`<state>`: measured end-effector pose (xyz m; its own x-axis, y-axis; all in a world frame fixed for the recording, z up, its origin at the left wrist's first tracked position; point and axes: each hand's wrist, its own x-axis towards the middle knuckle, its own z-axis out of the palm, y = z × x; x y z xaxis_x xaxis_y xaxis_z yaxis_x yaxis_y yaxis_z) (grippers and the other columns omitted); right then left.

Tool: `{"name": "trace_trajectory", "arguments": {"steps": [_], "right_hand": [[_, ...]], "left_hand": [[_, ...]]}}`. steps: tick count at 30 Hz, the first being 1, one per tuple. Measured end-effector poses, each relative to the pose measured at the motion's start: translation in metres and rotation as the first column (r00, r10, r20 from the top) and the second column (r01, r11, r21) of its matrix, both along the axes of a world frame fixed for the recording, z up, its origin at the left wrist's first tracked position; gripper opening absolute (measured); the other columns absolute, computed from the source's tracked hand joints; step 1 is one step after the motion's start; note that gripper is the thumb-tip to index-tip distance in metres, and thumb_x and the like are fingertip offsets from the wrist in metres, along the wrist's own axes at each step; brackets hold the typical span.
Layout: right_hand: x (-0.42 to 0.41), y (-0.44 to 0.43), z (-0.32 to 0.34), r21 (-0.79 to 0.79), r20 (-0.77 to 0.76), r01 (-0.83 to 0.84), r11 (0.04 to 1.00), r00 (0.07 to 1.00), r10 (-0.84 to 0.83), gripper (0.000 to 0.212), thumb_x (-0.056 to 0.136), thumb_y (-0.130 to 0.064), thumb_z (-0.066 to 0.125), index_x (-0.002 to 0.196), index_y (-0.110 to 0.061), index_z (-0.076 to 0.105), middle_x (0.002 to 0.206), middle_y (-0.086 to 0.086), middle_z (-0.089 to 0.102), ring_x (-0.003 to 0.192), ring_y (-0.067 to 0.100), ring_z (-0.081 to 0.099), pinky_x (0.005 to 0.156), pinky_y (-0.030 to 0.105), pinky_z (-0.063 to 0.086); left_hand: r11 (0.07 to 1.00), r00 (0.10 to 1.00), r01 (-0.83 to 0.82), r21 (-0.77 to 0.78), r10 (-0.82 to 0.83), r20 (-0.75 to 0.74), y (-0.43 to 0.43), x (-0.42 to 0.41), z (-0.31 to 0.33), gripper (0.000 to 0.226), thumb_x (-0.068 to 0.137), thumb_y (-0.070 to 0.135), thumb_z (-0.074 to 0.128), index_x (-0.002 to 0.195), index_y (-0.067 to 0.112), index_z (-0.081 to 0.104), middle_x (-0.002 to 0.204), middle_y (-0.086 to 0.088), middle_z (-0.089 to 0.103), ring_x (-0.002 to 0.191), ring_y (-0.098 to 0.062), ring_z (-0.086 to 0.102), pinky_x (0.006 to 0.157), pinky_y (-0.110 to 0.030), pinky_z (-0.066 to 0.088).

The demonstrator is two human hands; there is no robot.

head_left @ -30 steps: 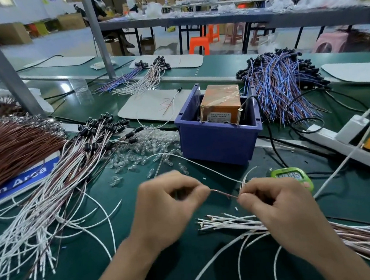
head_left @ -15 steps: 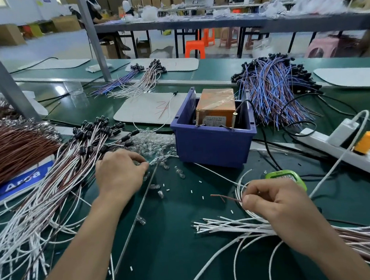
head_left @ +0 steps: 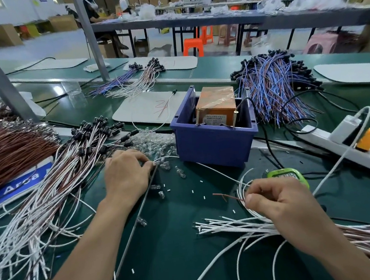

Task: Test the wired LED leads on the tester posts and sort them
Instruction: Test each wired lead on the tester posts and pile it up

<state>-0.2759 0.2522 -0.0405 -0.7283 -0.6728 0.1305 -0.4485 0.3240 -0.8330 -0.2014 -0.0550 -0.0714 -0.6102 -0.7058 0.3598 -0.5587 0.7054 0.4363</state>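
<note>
My left hand (head_left: 125, 175) reaches into the scatter of clear LEDs (head_left: 155, 143) and pinches one at its fingertips. My right hand (head_left: 282, 200) pinches a brown and white wire pair (head_left: 226, 196) whose stripped end points left. Under that hand lies a fan of white and brown wires (head_left: 233, 225). The orange tester box (head_left: 217, 107) sits in a blue bin (head_left: 211, 141), with two brass posts on its front edge. A pile of finished leads with black LED holders (head_left: 84, 140) spreads out at the left.
Blue and brown leads (head_left: 271, 86) are heaped behind the bin on the right. A white power strip (head_left: 347, 146) with an orange plug runs along the right. A green timer (head_left: 289, 175) lies by my right hand. Brown wire bundle (head_left: 6, 150) at far left.
My left hand let go of the wire it shared with my right hand and moved up and left into the clear LEDs. My right hand stayed put, still holding the wire.
</note>
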Motion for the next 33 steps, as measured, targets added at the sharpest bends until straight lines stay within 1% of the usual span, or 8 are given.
{"name": "trace_trajectory", "arguments": {"steps": [6, 11, 15, 18, 22, 26, 28, 33], "right_hand": [[0.006, 0.000, 0.004, 0.006, -0.103, 0.052, 0.999, 0.993, -0.051, 0.018, 0.093, -0.020, 0.065, 0.075, -0.022, 0.067, 0.047, -0.009, 0.044, 0.045, 0.006, 0.037, 0.046, 0.020, 0.029], [0.018, 0.005, 0.018, 0.031, -0.313, 0.131, 0.991, 0.943, -0.115, 0.015, 0.089, -0.027, 0.067, 0.075, -0.026, 0.062, 0.053, -0.008, 0.053, 0.050, 0.011, 0.048, 0.048, 0.021, 0.035], [0.012, 0.019, 0.031, -0.123, -0.447, 0.368, 0.922, 0.808, -0.382, 0.026, 0.090, -0.044, 0.055, 0.075, -0.023, 0.059, 0.061, -0.009, 0.058, 0.060, 0.015, 0.053, 0.052, 0.031, 0.039], [0.013, 0.026, 0.038, -0.304, -0.483, 0.421, 0.855, 0.705, -0.519, 0.029, 0.097, -0.041, 0.050, 0.076, -0.022, 0.057, 0.059, -0.008, 0.052, 0.060, 0.013, 0.048, 0.058, 0.035, 0.039], [0.027, 0.009, 0.032, -0.228, -0.581, 0.137, 0.964, 0.775, -0.247, 0.024, 0.099, -0.031, 0.053, 0.087, -0.019, 0.069, 0.115, -0.013, 0.069, 0.113, 0.012, 0.060, 0.099, 0.035, 0.045], [0.030, -0.004, 0.022, -0.104, -0.235, -0.017, 0.994, 0.972, -0.008, 0.018, 0.100, -0.037, 0.050, 0.092, -0.030, 0.065, 0.077, -0.011, 0.063, 0.073, 0.009, 0.059, 0.071, 0.027, 0.048], [0.025, -0.003, 0.017, -0.099, -0.161, -0.010, 0.995, 0.987, -0.006, 0.026, 0.100, -0.042, 0.048, 0.088, -0.021, 0.060, 0.071, -0.002, 0.060, 0.067, 0.017, 0.056, 0.064, 0.036, 0.047], [0.015, -0.004, 0.010, -0.172, -0.067, 0.049, 0.984, 0.996, -0.061, 0.021, 0.100, -0.037, 0.053, 0.088, -0.025, 0.065, 0.065, -0.007, 0.062, 0.057, 0.009, 0.051, 0.055, 0.025, 0.040]], "left_hand": [[0.949, 0.945, -0.135, -0.285, 0.037, -0.324, 0.013, 0.015, 0.014, 0.008, 0.099, 0.025, 0.066, 0.098, 0.017, 0.069, 0.079, -0.005, 0.071, 0.071, -0.019, 0.051, 0.080, -0.037, 0.034], [0.829, 0.733, -0.264, -0.492, -0.159, -0.662, 0.028, 0.039, 0.034, 0.016, 0.106, 0.021, 0.052, 0.093, 0.013, 0.058, 0.074, 0.001, 0.056, 0.071, -0.021, 0.044, 0.076, -0.039, 0.031], [0.842, 0.676, 0.075, -0.534, -0.437, -0.593, 0.059, 0.039, 0.038, 0.013, 0.106, 0.018, 0.046, 0.096, 0.016, 0.054, 0.085, 0.003, 0.055, 0.078, -0.013, 0.039, 0.073, -0.038, 0.037], [0.723, 0.652, 0.369, -0.585, -0.649, -0.391, 0.094, 0.027, 0.030, 0.006, 0.101, 0.013, 0.055, 0.097, 0.017, 0.056, 0.074, -0.004, 0.058, 0.074, -0.022, 0.045, 0.074, -0.037, 0.041], [0.520, 0.543, 0.618, -0.589, -0.825, -0.158, 0.131, 0.013, 0.017, 0.009, 0.101, 0.007, 0.054, 0.105, 0.015, 0.056, 0.079, 0.001, 0.060, 0.074, -0.022, 0.051, 0.079, -0.033, 0.044], [0.601, 0.505, 0.653, -0.461, -0.799, -0.326, 0.129, 0.011, 0.011, 0.007, 0.107, 0.020, 0.055, 0.109, 0.020, 0.061, 0.104, 0.015, 0.062, 0.087, -0.012, 0.055, 0.088, -0.022, 0.044], [0.690, 0.565, 0.614, -0.384, -0.723, -0.396, 0.125, 0.011, 0.008, 0.003, 0.104, 0.027, 0.060, 0.103, 0.025, 0.063, 0.101, 0.019, 0.059, 0.089, -0.005, 0.054, 0.088, -0.014, 0.041], [0.813, 0.664, 0.530, -0.240, -0.575, -0.479, 0.125, 0.008, 0.006, 0.005, 0.097, 0.036, 0.067, 0.094, 0.033, 0.065, 0.086, 0.017, 0.061, 0.084, -0.001, 0.055, 0.084, -0.005, 0.036]]}}
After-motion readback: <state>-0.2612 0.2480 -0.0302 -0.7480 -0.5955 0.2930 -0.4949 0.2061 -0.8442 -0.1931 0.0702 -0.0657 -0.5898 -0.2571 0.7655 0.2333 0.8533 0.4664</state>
